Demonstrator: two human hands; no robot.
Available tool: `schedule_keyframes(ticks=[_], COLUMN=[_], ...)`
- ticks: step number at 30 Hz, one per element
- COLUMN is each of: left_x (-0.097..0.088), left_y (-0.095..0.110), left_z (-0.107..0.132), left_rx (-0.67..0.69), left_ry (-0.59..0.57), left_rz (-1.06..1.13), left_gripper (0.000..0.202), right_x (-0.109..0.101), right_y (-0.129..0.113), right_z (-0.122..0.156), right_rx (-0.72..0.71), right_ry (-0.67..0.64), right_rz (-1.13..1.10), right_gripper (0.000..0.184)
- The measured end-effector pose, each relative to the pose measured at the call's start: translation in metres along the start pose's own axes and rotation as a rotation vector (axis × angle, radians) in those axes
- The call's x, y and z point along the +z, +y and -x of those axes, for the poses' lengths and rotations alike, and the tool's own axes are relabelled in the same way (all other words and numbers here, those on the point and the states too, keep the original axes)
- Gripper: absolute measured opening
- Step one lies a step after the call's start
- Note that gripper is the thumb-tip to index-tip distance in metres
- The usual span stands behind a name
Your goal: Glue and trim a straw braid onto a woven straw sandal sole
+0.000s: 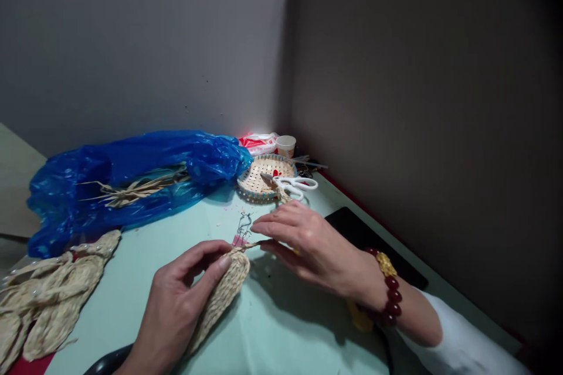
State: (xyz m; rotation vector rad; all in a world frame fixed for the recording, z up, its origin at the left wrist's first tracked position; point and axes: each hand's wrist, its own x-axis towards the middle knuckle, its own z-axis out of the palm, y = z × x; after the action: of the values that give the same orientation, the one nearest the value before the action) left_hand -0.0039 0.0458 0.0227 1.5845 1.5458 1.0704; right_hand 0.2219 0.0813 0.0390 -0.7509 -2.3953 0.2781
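Note:
In the head view, my left hand grips the edge of a woven straw sole between thumb and fingers. The sole is long, with a rounded far end, and its near part runs down behind my hand. From its tip a thin straw strand stretches to the right. My right hand pinches that strand between thumb and fingers. A beaded bracelet circles the right wrist. Just beyond the sole's tip lies a pink clip with wire handles, close to my left fingertips and perhaps touching the sole.
A blue plastic bag with loose straw strips lies at the back left. Several woven straw pieces are at the left edge. White-handled scissors rest on a round basket, near a paper cup. A black flat object lies at right.

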Motion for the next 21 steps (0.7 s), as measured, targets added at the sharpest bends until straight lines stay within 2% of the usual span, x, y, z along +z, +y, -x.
schedule_keyframes(ticks=[5,10,14,16,18,21], left_x=[-0.005,-0.005,-0.002,0.0,0.001,0.003], left_y=[-0.006,-0.009,-0.002,0.001,0.003,0.004], left_z=[-0.004,-0.006,-0.006,-0.004,-0.002,0.002], left_rx=[-0.13,-0.213,-0.213,-0.222,-0.22,-0.21], left_ry=[-0.082,-0.084,-0.015,0.039,0.088,0.117], left_rz=[0.143,0.263,0.309,0.358,0.433,0.561], left_gripper=[0.019,0.02,0.017,0.016,0.015,0.016], right_x=[-0.011,-0.01,-0.004,0.002,0.011,0.026], right_y=[0.01,0.011,-0.002,-0.015,-0.028,-0.043], right_z=[-0.001,-0.001,-0.001,-0.001,-0.002,-0.006], right_rx=[-0.051,-0.01,0.134,0.233,0.345,0.484], right_ry=[0.05,0.163,0.448,0.524,0.417,0.132], right_rz=[0.091,0.07,-0.004,-0.059,-0.208,-0.481], right_gripper=[0.02,0.016,0.008,0.009,0.011,0.01])
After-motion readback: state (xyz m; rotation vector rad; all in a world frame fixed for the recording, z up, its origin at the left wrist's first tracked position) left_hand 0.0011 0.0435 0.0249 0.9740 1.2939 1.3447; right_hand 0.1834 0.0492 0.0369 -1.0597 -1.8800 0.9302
